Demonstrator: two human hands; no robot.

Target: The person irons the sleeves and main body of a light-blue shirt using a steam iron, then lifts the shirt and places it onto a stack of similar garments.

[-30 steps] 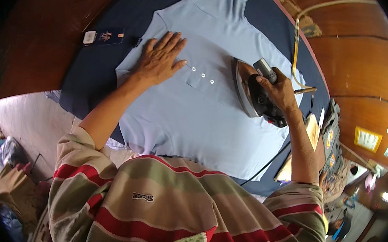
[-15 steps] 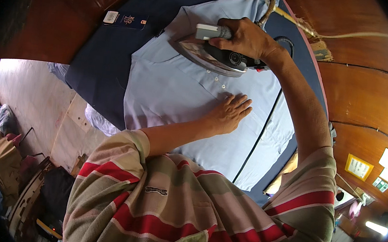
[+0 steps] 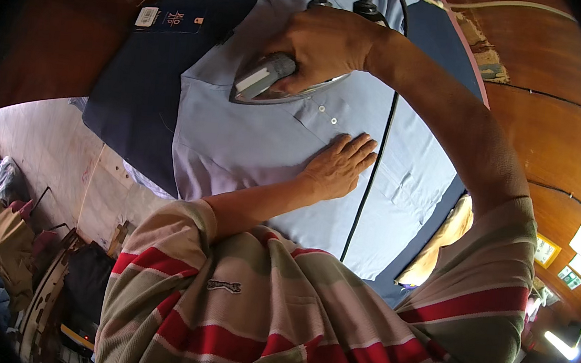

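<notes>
A light blue shirt (image 3: 252, 150) lies spread out on a dark blue cloth, with small white buttons down its front opening. My right hand (image 3: 330, 47) grips the handle of an electric iron (image 3: 261, 82), whose soleplate rests on the upper part of the shirt. The grey and white nose of the iron points to the left. My left hand (image 3: 339, 165) lies flat on the shirt below the buttons, fingers stretched out and holding nothing. The iron's black cord (image 3: 370, 195) runs down across the shirt to the right of my left hand.
The dark cloth (image 3: 140, 85) covers the work surface; a dark card tag (image 3: 180, 20) lies at its far left. Folded yellow cloth (image 3: 440, 243) sits at the right edge. Brown wood panels (image 3: 544, 128) stand at right. Bags and cloth (image 3: 6, 233) lie at lower left.
My right hand has swung the iron left and turned its nose toward the left, bringing it down onto the shirt. The cord has shifted left. My left hand stays flat in nearly the same place.
</notes>
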